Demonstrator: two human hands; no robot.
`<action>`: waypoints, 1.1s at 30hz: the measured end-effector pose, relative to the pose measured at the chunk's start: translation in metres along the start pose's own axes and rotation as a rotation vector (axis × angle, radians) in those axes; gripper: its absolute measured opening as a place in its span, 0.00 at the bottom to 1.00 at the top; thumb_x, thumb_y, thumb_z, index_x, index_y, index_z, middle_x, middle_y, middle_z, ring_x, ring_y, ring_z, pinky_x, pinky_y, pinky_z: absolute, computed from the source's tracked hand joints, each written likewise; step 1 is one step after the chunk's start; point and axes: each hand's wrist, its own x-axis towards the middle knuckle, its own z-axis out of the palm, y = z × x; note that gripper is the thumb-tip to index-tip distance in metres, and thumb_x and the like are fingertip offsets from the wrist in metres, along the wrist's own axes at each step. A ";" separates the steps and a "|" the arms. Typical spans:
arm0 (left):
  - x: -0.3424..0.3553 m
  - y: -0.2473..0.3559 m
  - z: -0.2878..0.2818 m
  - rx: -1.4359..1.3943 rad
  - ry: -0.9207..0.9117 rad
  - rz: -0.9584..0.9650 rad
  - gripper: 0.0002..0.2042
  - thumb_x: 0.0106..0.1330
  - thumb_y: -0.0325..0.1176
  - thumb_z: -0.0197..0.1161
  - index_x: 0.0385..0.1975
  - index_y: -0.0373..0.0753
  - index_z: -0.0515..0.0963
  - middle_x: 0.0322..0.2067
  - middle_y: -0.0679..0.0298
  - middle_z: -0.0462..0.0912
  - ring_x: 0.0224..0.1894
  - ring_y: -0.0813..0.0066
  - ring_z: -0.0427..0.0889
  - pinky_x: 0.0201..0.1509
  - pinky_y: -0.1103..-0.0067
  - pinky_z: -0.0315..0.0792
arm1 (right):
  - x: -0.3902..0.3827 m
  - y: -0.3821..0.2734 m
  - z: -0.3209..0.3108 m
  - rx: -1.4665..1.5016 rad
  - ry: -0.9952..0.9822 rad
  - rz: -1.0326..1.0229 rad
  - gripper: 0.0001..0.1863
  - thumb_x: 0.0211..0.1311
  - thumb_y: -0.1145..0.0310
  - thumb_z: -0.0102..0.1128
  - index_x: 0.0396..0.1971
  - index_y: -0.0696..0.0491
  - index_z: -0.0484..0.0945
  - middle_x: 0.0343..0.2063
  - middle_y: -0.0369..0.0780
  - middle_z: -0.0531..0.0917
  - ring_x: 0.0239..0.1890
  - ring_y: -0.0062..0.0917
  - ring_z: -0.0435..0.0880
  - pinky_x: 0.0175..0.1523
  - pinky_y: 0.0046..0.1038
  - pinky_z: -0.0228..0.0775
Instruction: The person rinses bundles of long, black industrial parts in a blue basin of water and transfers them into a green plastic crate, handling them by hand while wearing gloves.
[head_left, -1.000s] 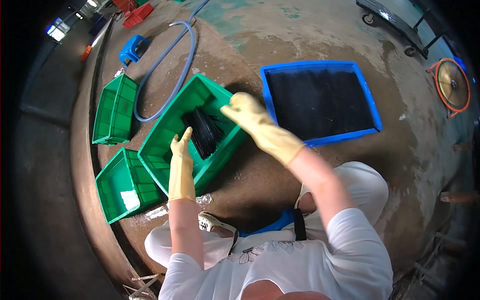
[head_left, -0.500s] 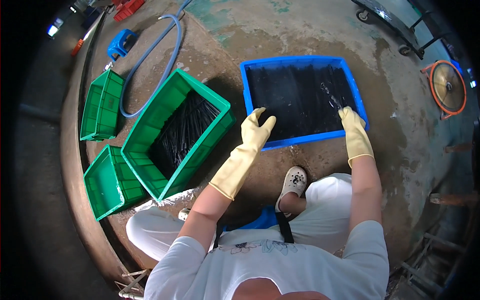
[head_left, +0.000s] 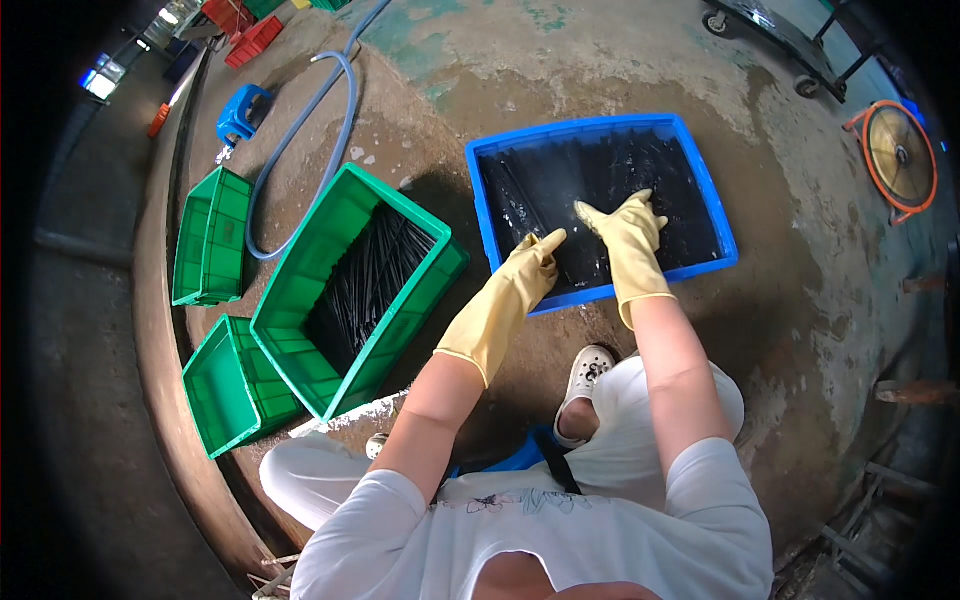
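Note:
A shallow blue tray (head_left: 603,293) holds long, thin black strips (head_left: 620,155) lying in dark water. I wear cream rubber gloves on both hands. My left hand (head_left: 530,268) is at the tray's near left corner, fingers curled and thumb pointing right; whatever is inside the curl is hidden. Over the middle of the tray, my right hand (head_left: 630,228) has its fingers spread, touching the wet strips and holding nothing visible. To the left stands a large green crate (head_left: 290,305), with more black strips (head_left: 375,275) heaped inside it.
Two smaller green crates, one upper (head_left: 212,235) and one lower (head_left: 235,385), stand beyond the large one. A blue hose (head_left: 350,105) curves over the wet floor near a blue stool (head_left: 240,112). An orange-rimmed fan (head_left: 898,160) and a wheeled cart (head_left: 770,40) are at right.
My right hand has moved left from the tray's right edge to its middle, fingers spreading. My left hand has shifted slightly right and its fingers have curled. The water and strips look stirred.

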 end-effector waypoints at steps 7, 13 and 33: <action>0.042 -0.020 -0.034 -0.096 -0.443 0.238 0.17 0.74 0.44 0.55 0.60 0.53 0.75 0.57 0.69 0.80 0.65 0.69 0.74 0.78 0.57 0.44 | 0.015 0.000 0.045 0.285 0.035 -0.103 0.65 0.46 0.46 0.80 0.74 0.64 0.49 0.66 0.56 0.70 0.66 0.43 0.75 0.69 0.37 0.69; 0.000 0.010 0.001 -0.111 0.016 0.066 0.36 0.67 0.38 0.70 0.73 0.40 0.61 0.66 0.55 0.73 0.67 0.61 0.73 0.70 0.70 0.69 | 0.024 0.036 0.066 1.167 -0.512 -0.362 0.27 0.59 0.65 0.73 0.56 0.61 0.79 0.54 0.47 0.83 0.60 0.32 0.79 0.63 0.31 0.72; -0.041 0.009 0.009 0.294 0.126 0.232 0.41 0.65 0.49 0.70 0.72 0.35 0.60 0.56 0.52 0.80 0.53 0.64 0.81 0.55 0.72 0.74 | -0.031 -0.016 0.049 -0.070 0.129 -0.398 0.64 0.54 0.31 0.66 0.75 0.62 0.47 0.77 0.54 0.49 0.79 0.47 0.46 0.81 0.41 0.37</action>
